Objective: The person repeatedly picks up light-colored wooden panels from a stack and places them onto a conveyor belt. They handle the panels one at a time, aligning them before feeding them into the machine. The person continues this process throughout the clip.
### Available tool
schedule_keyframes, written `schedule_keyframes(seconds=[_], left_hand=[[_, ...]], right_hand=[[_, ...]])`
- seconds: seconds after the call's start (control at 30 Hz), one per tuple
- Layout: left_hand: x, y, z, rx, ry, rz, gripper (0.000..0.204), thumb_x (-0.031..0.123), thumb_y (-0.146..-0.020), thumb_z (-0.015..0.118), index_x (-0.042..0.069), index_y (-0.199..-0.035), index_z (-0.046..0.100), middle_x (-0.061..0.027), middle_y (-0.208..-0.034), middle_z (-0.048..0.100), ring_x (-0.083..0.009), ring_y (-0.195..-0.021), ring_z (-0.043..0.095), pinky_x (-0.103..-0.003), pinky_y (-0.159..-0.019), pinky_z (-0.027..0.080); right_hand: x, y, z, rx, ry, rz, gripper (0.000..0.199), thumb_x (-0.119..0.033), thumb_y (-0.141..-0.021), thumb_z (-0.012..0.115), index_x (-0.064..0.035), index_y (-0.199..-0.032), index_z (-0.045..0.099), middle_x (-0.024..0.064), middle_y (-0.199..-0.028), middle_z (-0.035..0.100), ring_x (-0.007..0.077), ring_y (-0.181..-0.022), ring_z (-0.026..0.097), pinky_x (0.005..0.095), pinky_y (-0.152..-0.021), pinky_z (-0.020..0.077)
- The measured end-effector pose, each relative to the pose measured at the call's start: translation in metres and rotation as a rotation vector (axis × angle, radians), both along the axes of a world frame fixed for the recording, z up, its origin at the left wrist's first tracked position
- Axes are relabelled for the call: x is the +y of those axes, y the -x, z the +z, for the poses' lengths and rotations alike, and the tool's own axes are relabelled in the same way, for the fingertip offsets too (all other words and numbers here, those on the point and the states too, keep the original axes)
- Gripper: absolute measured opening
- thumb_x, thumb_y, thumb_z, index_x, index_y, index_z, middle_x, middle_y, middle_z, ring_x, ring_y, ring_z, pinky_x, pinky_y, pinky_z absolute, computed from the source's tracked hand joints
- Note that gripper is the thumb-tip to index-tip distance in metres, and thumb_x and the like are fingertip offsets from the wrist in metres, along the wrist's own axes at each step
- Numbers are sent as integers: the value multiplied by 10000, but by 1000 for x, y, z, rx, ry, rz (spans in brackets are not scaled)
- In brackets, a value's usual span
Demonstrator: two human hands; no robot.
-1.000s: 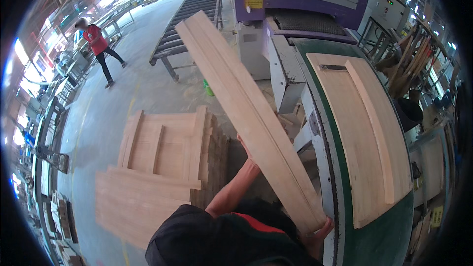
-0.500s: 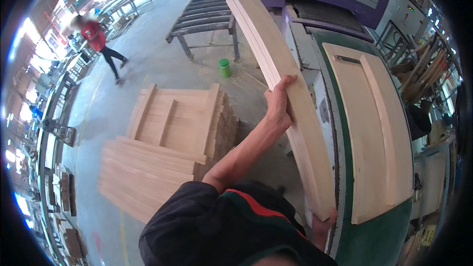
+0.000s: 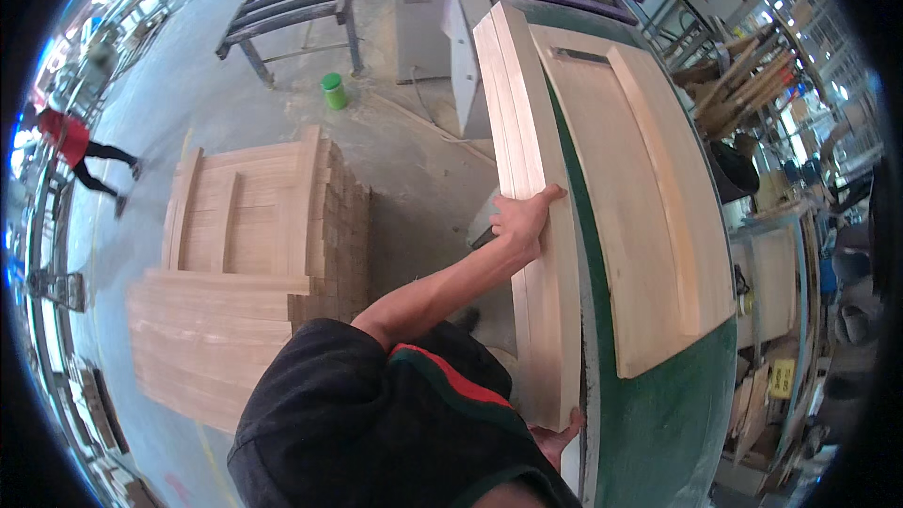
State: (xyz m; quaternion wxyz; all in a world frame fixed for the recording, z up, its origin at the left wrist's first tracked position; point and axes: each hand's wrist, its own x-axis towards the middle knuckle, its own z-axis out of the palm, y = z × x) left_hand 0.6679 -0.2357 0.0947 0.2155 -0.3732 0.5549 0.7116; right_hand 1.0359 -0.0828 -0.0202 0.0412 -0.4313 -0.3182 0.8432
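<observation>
The fingers (image 3: pixel 544 198) of the left hand (image 3: pixel 520 219) curl over the upper edge of a long pale wooden panel (image 3: pixel 531 226), thumb on the near face, clamped on it about midway along its length. That mid-length grip seems chosen for balance, since the panel stands on its long edge and would tip without a steadying hold. The right hand (image 3: pixel 555 436) shows only as a few fingertips under the panel's near end, pressed against the wood from below; they appear to bear its weight.

The panel leans at the left rim of the green surface (image 3: pixel 658 433), just beside a second pale panel (image 3: pixel 640 207) lying flat on it.

The left arm reaches forward nearly straight from a dark sleeve, wrist bent slightly inward toward the panel. The right arm is hidden behind the body.

On the floor to the left sits a stack of similar panels (image 3: pixel 245 226), well apart from the hands; a small green can (image 3: pixel 332 90) stands farther off.
</observation>
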Motion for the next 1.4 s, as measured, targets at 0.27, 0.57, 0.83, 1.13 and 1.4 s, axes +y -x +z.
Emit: schedule_keyframes(seconds=[0.27, 0.57, 0.83, 1.13, 1.4], left_hand=[[45, 5, 1, 24, 184, -131, 1023, 373, -579, 823, -32, -1341, 275, -213, -1279, 420, -312, -1128, 513, -428, -908, 506], [81, 35, -56, 328, -519, -365, 530, 397, -800, 623, 62, -1198, 522, -138, -1146, 582, -328, -1099, 527, -487, -945, 420], [108, 20, 20, 203, -345, -745, 705, 511, -821, 504, 110, -1389, 389, -142, -1494, 313, -360, -1383, 224, -641, -1053, 8], [109, 24, 22, 229, -285, -798, 793, 566, -807, 520, 101, -1419, 324, -153, -1516, 244, -407, -1367, 195, -705, -1003, -31], [112, 24, 29, 190, -278, -705, 710, 554, -821, 502, 123, -1376, 398, -139, -1459, 358, -414, -1322, 285, -696, -1010, -12]], right_hand=[[-27, 4, 22, 122, -57, -92, 732, -553, -751, 590, -91, -1308, 482, 83, -1201, 575, 272, -1076, 573, 434, -829, 502], [-7, 1, 81, -99, -325, -87, 587, -574, -911, 405, -143, -1303, 472, 52, -1207, 588, 195, -1054, 603, 333, -801, 520], [37, 17, 146, -138, -332, -34, 694, -686, -808, 469, -110, -1191, 525, 80, -985, 574, 185, -833, 565, 356, -620, 465], [55, 18, 151, -163, -423, 89, 838, -757, -781, 395, -70, -1248, 499, 145, -979, 594, 216, -743, 542, 327, -516, 408], [65, 22, 164, -186, -568, 135, 846, -760, -778, 408, -38, -1209, 497, 108, -894, 573, 195, -756, 548, 334, -578, 433]])
